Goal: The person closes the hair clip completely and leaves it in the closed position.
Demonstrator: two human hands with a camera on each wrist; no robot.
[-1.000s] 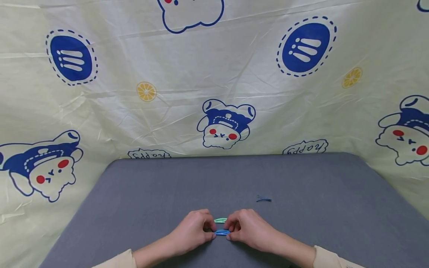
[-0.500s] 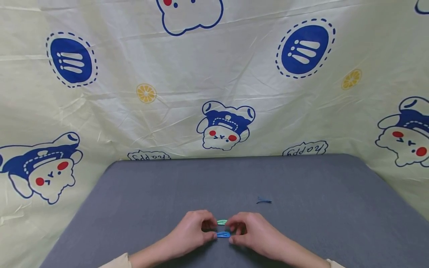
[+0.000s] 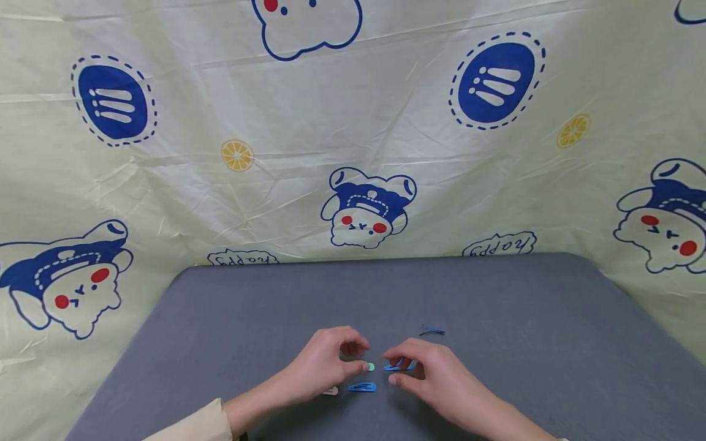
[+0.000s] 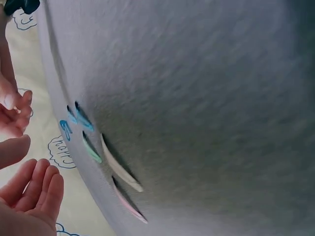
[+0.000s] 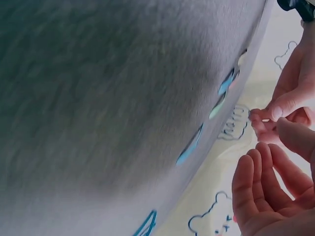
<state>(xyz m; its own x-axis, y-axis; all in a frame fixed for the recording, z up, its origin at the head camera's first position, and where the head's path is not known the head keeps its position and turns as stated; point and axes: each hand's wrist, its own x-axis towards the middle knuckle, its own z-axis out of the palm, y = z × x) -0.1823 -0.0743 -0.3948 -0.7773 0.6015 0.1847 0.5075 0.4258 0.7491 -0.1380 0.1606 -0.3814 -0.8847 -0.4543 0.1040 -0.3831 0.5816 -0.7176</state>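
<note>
Several snap hair clips lie on the grey table. My left hand (image 3: 333, 362) hovers above them with loosely bent fingers and nothing held. Its thumb overlaps a green hair clip (image 3: 371, 367) in the head view. In front of it lies a blue hair clip (image 3: 362, 388), and a beige one (image 3: 331, 391) shows partly from under the hand. To the right, my right hand (image 3: 432, 372) is raised, thumb and fingers apart, holding nothing. Its fingers partly hide a second blue hair clip (image 3: 389, 368). The left wrist view also shows a pink hair clip (image 4: 129, 201).
Farther back to the right lies a thin dark blue hairpin-like piece (image 3: 433, 331), its prongs spread. The grey table (image 3: 248, 306) ends at a rounded far edge. Behind it hangs a pale curtain (image 3: 287, 110) printed with cartoon bears.
Both hands have let go of the near blue clip and lifted away, spreading apart. That clip stays on the table. The beige clip and the second blue clip have come into sight.
</note>
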